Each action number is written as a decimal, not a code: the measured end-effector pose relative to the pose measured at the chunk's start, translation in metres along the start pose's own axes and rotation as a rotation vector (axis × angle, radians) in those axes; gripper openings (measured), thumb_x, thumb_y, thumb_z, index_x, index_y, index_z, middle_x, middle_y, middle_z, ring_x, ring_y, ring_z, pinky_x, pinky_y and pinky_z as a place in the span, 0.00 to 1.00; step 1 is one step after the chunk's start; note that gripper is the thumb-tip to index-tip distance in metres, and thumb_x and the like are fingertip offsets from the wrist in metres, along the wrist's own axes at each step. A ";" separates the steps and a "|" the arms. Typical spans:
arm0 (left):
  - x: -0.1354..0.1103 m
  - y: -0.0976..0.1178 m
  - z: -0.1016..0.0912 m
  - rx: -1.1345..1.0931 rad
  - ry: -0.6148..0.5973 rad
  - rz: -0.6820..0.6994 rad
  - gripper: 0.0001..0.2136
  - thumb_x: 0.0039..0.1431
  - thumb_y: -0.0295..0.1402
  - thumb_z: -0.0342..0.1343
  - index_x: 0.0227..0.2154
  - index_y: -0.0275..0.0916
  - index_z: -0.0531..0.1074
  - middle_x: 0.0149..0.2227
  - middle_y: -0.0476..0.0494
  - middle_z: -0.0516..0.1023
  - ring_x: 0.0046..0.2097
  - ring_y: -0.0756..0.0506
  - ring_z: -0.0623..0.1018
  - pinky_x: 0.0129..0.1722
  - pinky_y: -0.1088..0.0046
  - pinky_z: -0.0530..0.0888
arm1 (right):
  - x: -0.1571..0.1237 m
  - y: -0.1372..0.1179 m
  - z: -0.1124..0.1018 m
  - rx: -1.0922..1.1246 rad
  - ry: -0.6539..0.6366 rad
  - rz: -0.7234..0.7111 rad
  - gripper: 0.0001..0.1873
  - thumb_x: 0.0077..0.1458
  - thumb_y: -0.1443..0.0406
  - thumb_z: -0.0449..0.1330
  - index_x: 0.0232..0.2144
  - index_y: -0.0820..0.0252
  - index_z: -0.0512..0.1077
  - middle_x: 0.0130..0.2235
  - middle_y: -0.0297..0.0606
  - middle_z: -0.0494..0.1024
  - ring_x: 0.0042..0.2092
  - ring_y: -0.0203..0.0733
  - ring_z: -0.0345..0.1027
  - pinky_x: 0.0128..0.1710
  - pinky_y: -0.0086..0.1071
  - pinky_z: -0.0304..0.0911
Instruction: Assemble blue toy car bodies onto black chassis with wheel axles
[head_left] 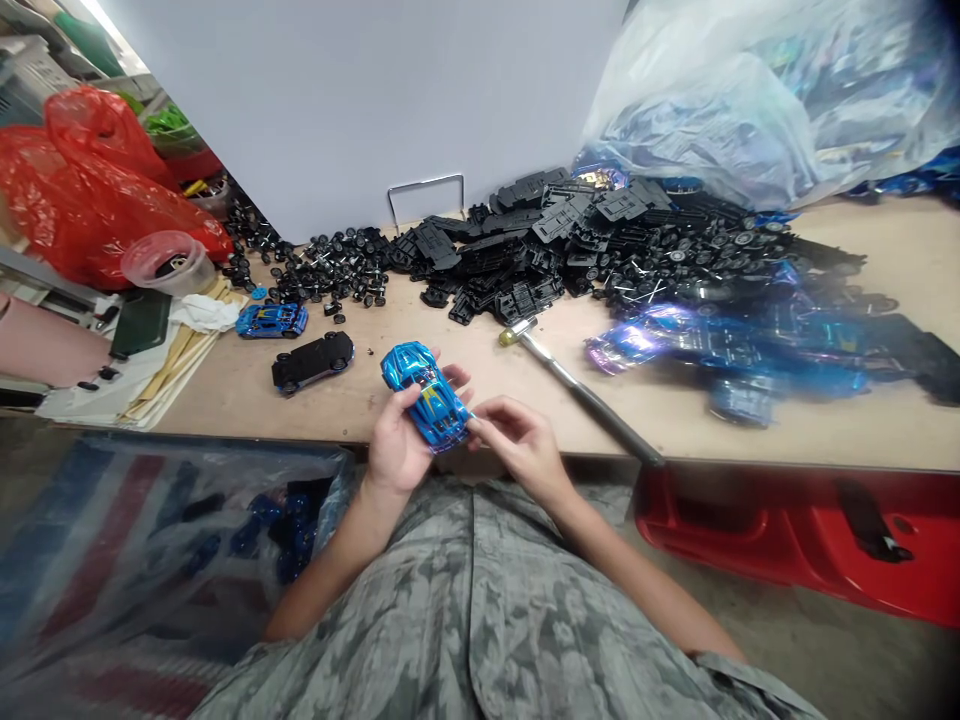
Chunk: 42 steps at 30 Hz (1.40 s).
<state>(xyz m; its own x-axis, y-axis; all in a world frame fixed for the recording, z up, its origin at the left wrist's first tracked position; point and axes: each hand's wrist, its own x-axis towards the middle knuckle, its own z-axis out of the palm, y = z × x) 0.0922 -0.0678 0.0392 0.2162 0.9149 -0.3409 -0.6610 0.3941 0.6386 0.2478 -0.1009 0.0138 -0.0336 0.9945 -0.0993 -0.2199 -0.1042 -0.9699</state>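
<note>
We cradle one blue toy car (427, 395) in our left hand (394, 445), fingers curled around it, while our right hand (521, 445) pinches its end between the fingertips. Beyond the left hand, on the surface (420, 320), lie one finished-looking blue car (271, 320) and one black wheeled base (313, 362); uncounted black chassis (525, 225) and wheels (330, 265) remain heaped farther off.

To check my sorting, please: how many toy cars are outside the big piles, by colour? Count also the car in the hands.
Blue toy cars: 2 (held car, bench car)
Black toy cars: 1
Total: 3
</note>
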 end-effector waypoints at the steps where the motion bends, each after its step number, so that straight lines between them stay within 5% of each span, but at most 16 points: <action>1: 0.000 -0.001 0.000 0.002 -0.002 0.005 0.27 0.59 0.36 0.60 0.61 0.41 0.70 0.49 0.41 0.83 0.58 0.37 0.80 0.66 0.51 0.70 | 0.001 0.001 0.000 0.025 0.000 0.015 0.20 0.51 0.50 0.73 0.32 0.59 0.75 0.28 0.32 0.78 0.27 0.36 0.74 0.30 0.30 0.72; 6: 0.003 -0.003 0.000 0.009 0.012 0.009 0.24 0.59 0.36 0.61 0.59 0.42 0.71 0.46 0.43 0.84 0.54 0.39 0.82 0.64 0.51 0.72 | -0.001 0.006 0.000 -0.016 0.012 -0.034 0.17 0.56 0.52 0.69 0.33 0.59 0.74 0.29 0.33 0.79 0.28 0.36 0.74 0.30 0.30 0.73; 10: 0.006 -0.001 0.002 -0.014 0.035 -0.003 0.23 0.60 0.35 0.60 0.58 0.41 0.71 0.45 0.43 0.83 0.56 0.38 0.81 0.64 0.49 0.71 | -0.006 0.005 -0.003 -0.376 0.090 -0.463 0.07 0.62 0.61 0.65 0.41 0.57 0.77 0.37 0.40 0.81 0.37 0.42 0.76 0.39 0.37 0.76; 13: 0.008 0.000 0.004 -0.027 0.055 -0.009 0.22 0.60 0.35 0.59 0.57 0.40 0.72 0.44 0.42 0.83 0.56 0.38 0.80 0.64 0.48 0.71 | -0.006 0.004 -0.008 -0.681 0.024 -0.795 0.13 0.61 0.67 0.65 0.48 0.53 0.77 0.44 0.44 0.80 0.44 0.46 0.76 0.45 0.43 0.75; 19: 0.007 -0.005 0.006 -0.034 0.052 -0.032 0.19 0.60 0.33 0.58 0.54 0.39 0.73 0.43 0.42 0.84 0.54 0.39 0.82 0.64 0.49 0.72 | -0.005 0.013 -0.015 -0.990 0.005 -1.087 0.15 0.62 0.69 0.63 0.50 0.53 0.78 0.43 0.43 0.82 0.44 0.46 0.76 0.51 0.50 0.74; 28: 0.006 -0.003 0.004 -0.046 0.050 -0.049 0.15 0.59 0.32 0.59 0.49 0.37 0.75 0.45 0.40 0.84 0.59 0.36 0.79 0.65 0.48 0.70 | -0.004 0.015 -0.013 -0.948 0.023 -1.096 0.18 0.61 0.69 0.65 0.53 0.56 0.77 0.42 0.43 0.83 0.43 0.45 0.76 0.53 0.48 0.73; 36: 0.003 -0.001 0.004 -0.120 0.059 -0.084 0.19 0.63 0.31 0.54 0.56 0.37 0.72 0.45 0.39 0.84 0.56 0.39 0.81 0.65 0.48 0.70 | -0.007 0.009 -0.017 -1.052 -0.025 -1.203 0.13 0.65 0.70 0.60 0.50 0.59 0.78 0.40 0.42 0.83 0.45 0.44 0.76 0.58 0.51 0.72; 42: 0.001 -0.002 0.004 -0.137 0.037 -0.101 0.14 0.64 0.31 0.55 0.50 0.36 0.76 0.46 0.39 0.84 0.56 0.39 0.81 0.67 0.49 0.68 | -0.008 0.012 -0.015 -1.075 -0.054 -1.241 0.14 0.67 0.71 0.55 0.49 0.64 0.78 0.40 0.44 0.83 0.48 0.46 0.76 0.60 0.54 0.70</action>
<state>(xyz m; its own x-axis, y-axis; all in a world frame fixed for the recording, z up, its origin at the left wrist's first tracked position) 0.0964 -0.0668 0.0403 0.2615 0.8664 -0.4255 -0.7294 0.4661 0.5007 0.2602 -0.1103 -0.0003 -0.4013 0.4552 0.7948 0.5999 0.7864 -0.1475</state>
